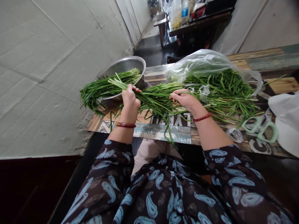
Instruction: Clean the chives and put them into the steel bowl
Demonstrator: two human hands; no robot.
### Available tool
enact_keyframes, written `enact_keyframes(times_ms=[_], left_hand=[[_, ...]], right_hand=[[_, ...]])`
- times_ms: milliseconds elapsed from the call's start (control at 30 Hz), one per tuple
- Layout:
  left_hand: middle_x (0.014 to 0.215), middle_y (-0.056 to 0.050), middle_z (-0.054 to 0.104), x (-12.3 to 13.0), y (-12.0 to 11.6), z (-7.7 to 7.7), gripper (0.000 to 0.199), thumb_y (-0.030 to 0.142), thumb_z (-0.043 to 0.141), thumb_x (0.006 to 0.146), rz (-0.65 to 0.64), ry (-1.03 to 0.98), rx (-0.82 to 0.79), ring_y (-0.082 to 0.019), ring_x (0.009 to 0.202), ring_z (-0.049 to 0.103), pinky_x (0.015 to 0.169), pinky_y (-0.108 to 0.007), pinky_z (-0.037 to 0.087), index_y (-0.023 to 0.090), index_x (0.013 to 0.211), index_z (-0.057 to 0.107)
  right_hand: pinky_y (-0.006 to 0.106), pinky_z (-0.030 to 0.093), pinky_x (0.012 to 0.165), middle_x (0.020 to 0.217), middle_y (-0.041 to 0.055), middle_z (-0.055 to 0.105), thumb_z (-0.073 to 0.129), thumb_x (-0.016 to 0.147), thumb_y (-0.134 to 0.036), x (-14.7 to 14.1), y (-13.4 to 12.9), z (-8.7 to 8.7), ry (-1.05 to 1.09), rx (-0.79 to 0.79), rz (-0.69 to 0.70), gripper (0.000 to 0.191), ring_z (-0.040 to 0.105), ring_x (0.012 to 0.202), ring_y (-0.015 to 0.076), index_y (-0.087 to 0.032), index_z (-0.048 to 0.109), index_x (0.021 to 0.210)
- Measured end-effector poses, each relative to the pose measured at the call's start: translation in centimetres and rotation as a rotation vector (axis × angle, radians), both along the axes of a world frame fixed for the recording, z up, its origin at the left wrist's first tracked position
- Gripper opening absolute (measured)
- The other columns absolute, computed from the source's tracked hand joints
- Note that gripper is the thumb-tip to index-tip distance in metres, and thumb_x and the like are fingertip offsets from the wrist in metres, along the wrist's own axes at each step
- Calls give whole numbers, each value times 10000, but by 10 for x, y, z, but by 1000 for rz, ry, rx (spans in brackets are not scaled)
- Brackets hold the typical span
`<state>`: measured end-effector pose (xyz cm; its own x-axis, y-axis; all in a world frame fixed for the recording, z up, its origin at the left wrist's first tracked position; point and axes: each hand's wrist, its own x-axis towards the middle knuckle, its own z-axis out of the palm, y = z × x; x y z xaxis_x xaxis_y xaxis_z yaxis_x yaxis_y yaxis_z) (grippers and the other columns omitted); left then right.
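Observation:
My left hand (131, 97) is wrapped round a bunch of long green stalks (154, 101), whose pale ends point up and left over the metal bowl. The leafy ends hang down to the right, some past the table's front edge. With its fingers pinched, my right hand (183, 99) holds a green leaf at the right side of the bunch. More greens (102, 87) lie in and over the rim of the metal bowl (143, 67) at the left. A loose pile of greens (233, 101) spreads on the table to the right, partly under a clear plastic bag (203, 60).
Green-handled scissors (267, 130) and crumpled clear plastic (235, 135) lie at the table's right front, beside a white object (288, 121). A wall (46, 77) stands close on the left. Behind, a dark table (201, 25) bears a bottle (185, 12) and bags.

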<state>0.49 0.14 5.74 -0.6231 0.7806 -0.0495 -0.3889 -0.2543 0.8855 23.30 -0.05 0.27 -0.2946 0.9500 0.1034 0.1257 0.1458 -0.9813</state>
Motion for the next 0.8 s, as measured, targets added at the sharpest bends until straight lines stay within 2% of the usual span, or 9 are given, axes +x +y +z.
enact_keyframes(times_ms=[133, 200, 367, 433, 533, 633, 733, 800], left_hand=[[507, 103, 441, 0, 0, -4, 282, 132, 525, 938, 5, -2, -1, -43, 398, 429, 511, -175, 407, 204, 703, 388], [508, 101, 442, -1, 1, -4, 280, 132, 527, 940, 10, 0, 6, -43, 400, 432, 509, -176, 408, 203, 704, 393], [511, 98, 441, -3, 1, -4, 275, 111, 472, 961, 2, 8, 12, -38, 407, 432, 508, -171, 407, 198, 710, 402], [518, 98, 441, -3, 0, -4, 279, 123, 496, 957, 1, 10, 17, -35, 413, 435, 510, -167, 408, 198, 706, 398], [535, 92, 447, 0, -3, -2, 282, 145, 548, 936, -4, 22, 31, -44, 410, 436, 484, -177, 399, 201, 700, 404], [548, 84, 455, 5, -6, 2, 250, 148, 561, 929, -47, 33, 43, -52, 396, 420, 437, -182, 363, 208, 723, 432], [549, 80, 449, 11, -9, 6, 226, 158, 589, 924, -94, 33, 45, -45, 387, 398, 411, -173, 329, 210, 745, 460], [545, 82, 437, 15, -10, 9, 220, 170, 595, 929, -108, 35, 42, -37, 381, 380, 401, -166, 310, 208, 752, 469]], right_hand=[[256, 383, 546, 629, 16, 670, 615, 774, -398, 8, 8, -2, -177, 87, -53, 260, 539, 599, 143, -195, 712, 644], [263, 417, 588, 662, 15, 689, 637, 756, -375, 12, 11, -3, -199, 103, -70, 215, 566, 642, 154, -194, 735, 691], [258, 486, 684, 889, 38, 739, 685, 757, -375, 13, 8, 3, 93, 65, -8, 252, 623, 772, 149, -184, 747, 909], [235, 483, 659, 841, 40, 723, 669, 791, -392, 11, 4, 8, 169, 48, 21, 237, 617, 745, 131, -179, 732, 872], [209, 418, 525, 709, 14, 666, 616, 846, -452, 9, -1, 13, 185, -11, 100, 284, 536, 575, 93, -182, 705, 845], [223, 363, 479, 624, -13, 623, 538, 897, -443, 8, -1, 11, 32, 16, 160, 296, 451, 481, 88, -197, 699, 863], [253, 375, 537, 617, -5, 642, 604, 842, -352, 7, 3, 3, -327, 149, 57, 177, 501, 543, 123, -218, 715, 808], [265, 389, 580, 677, 4, 677, 669, 780, -310, 6, 4, 0, -481, 222, 15, 112, 547, 616, 145, -226, 734, 817]])
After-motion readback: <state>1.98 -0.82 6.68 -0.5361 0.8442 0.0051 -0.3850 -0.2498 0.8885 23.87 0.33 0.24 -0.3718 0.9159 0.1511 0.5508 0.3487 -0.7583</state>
